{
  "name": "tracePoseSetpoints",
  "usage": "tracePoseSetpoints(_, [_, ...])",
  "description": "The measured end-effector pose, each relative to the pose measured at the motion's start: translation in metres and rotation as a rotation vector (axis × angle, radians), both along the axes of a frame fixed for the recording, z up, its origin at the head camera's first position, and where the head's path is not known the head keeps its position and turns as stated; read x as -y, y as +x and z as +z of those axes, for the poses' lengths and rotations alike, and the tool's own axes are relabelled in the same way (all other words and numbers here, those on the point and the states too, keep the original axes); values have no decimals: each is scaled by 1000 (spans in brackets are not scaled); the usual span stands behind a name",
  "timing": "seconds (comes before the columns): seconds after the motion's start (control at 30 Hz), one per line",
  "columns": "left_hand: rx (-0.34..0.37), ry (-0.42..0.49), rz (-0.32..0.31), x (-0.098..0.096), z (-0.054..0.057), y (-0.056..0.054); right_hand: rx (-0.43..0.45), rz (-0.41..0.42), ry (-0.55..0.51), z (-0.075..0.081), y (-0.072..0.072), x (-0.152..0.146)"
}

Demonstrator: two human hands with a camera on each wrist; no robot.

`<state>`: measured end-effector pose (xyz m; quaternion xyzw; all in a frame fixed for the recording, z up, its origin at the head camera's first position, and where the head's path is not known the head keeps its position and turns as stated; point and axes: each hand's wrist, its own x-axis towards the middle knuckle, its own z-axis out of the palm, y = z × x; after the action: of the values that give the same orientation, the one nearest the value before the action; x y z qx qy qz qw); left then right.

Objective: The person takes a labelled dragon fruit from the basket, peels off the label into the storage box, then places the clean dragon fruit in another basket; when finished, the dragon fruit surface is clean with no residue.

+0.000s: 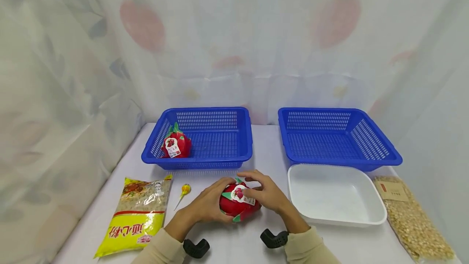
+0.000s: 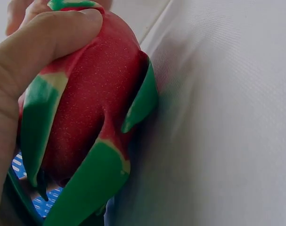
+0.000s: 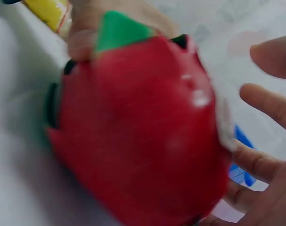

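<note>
A red dragon fruit (image 1: 234,205) with green-tipped scales and a white label sits low at the table's front middle. My left hand (image 1: 212,203) holds it from the left; in the left wrist view its thumb (image 2: 62,35) presses along the red skin. On the fruit's other side is my right hand (image 1: 269,192), fingers spread and reaching over the labelled side. The right wrist view shows some of those fingers (image 3: 258,160) right at the fruit's edge, others apart from it. A second labelled dragon fruit (image 1: 183,144) lies in the left blue basket (image 1: 220,159).
Another blue basket (image 1: 329,161) stands back right, with a white tray (image 1: 337,199) before it. A bag of grain (image 1: 414,219) lies far right. On the left are a yellow food packet (image 1: 135,215) and a yellow lollipop (image 1: 185,189). Curtains surround the table.
</note>
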<state>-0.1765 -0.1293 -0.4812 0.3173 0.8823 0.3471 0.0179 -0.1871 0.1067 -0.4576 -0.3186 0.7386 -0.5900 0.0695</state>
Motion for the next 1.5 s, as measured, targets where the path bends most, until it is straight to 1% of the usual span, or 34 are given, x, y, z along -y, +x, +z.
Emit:
tracePoseSetpoints(0.1, [13,5,-3,0,0,0,-17,21,22,8,-6,2])
tracePoseSetpoints(0.17, [18,11,-6,1,0,1,-17,39,67,12,-10,4])
tracePoseSetpoints(0.33, [26,18,-15,2,-1,1,-10,89,236,20,-19,9])
tracePoseSetpoints(0.5, [26,29,-30,2,-1,-1,-40,139,362,29,-27,13])
tracePoseSetpoints(0.67, [19,43,-39,1,0,-1,-48,175,443,36,-35,15])
tracePoseSetpoints(0.77, [14,42,-40,1,0,-1,-52,183,463,39,-38,17])
tracePoseSetpoints(0.8, [13,41,-41,1,0,-1,-42,183,465,40,-39,17])
tracePoseSetpoints(0.97, [5,32,-39,1,0,-1,27,186,442,40,-40,19])
tracePoseSetpoints(1.03, [7,29,-37,1,0,-1,32,197,421,40,-40,19])
tracePoseSetpoints(1.1, [12,21,-33,1,0,-1,9,212,399,41,-38,17])
tracePoseSetpoints(1.33, [37,-13,7,-1,-1,0,-132,230,317,48,-30,1])
tracePoseSetpoints(1.4, [45,-14,18,-1,0,0,-115,251,213,51,-29,-5])
tracePoseSetpoints(1.5, [43,-5,30,-3,0,1,-82,251,31,63,-28,-13])
